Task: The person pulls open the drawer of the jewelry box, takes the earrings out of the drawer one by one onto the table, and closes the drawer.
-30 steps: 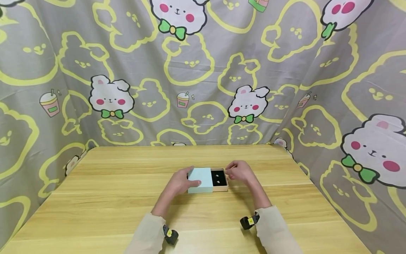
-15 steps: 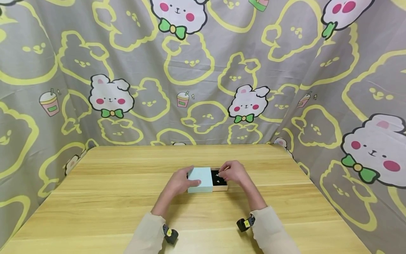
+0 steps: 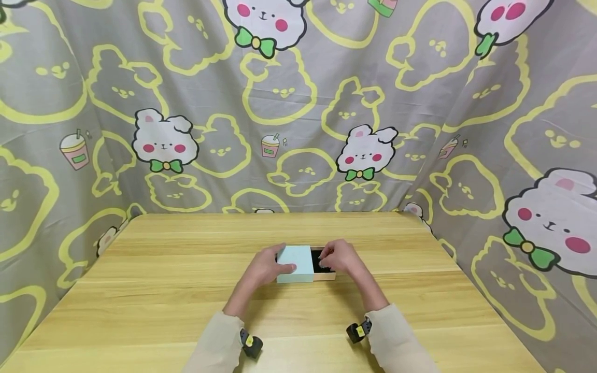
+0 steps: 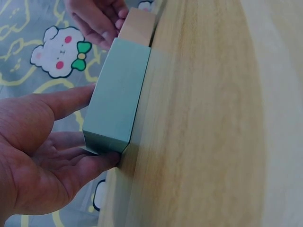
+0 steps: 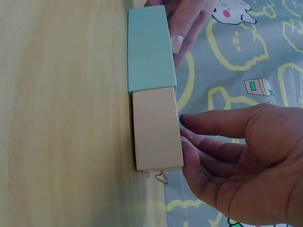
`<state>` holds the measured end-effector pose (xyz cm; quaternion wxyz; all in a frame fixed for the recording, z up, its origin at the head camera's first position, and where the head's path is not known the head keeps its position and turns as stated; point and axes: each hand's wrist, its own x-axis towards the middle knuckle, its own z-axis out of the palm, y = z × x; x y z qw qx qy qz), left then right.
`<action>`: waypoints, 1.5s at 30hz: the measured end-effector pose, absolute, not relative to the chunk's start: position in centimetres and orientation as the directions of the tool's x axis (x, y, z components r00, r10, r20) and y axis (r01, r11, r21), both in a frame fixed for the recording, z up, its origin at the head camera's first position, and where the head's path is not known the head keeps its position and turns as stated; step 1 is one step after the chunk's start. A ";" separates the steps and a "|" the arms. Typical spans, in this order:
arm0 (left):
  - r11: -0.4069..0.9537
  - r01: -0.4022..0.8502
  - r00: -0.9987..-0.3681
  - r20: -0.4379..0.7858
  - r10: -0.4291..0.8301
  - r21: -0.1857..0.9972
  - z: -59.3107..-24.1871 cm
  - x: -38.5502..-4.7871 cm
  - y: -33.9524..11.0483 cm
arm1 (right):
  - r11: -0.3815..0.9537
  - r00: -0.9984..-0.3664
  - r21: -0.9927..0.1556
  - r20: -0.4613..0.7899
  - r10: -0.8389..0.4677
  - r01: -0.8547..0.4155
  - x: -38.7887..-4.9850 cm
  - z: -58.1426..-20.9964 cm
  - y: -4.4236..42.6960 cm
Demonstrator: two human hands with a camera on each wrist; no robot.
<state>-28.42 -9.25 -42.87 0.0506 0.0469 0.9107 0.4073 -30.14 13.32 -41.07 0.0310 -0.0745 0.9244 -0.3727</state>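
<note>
A pale blue jewelry box [image 3: 295,259] lies on the table, its peach drawer [image 5: 158,130] slid partly out to the right. My left hand [image 3: 265,266] grips the blue sleeve, thumb on top and fingers about its left end and far side. Over the drawer's black lining [image 3: 316,266] my right hand [image 3: 342,255] reaches in with bent thumb and fingers. Their tips are at the small silvery earrings, which they largely cover; whether they pinch one is not clear. In the right wrist view, the box wall partly hides these fingertips.
The wooden table [image 3: 186,300] extends around the box. Behind it and at both sides hangs a grey patterned curtain [image 3: 298,137]. A small ribbon loop [image 5: 162,178] sticks out of the drawer's end. Each wrist wears a small black camera [image 3: 252,346].
My right hand has moved left from the drawer's ribbon end to over the black lining, then lowered its fingertips onto the earrings. The left hand and box have stayed put.
</note>
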 end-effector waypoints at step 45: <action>0.662 0.042 -0.991 -0.053 0.123 0.749 -43.0 -28.4 -9.2 | 0.797 -0.982 -0.574 0.077 -0.175 -0.187 -29.6 -41.7 12.4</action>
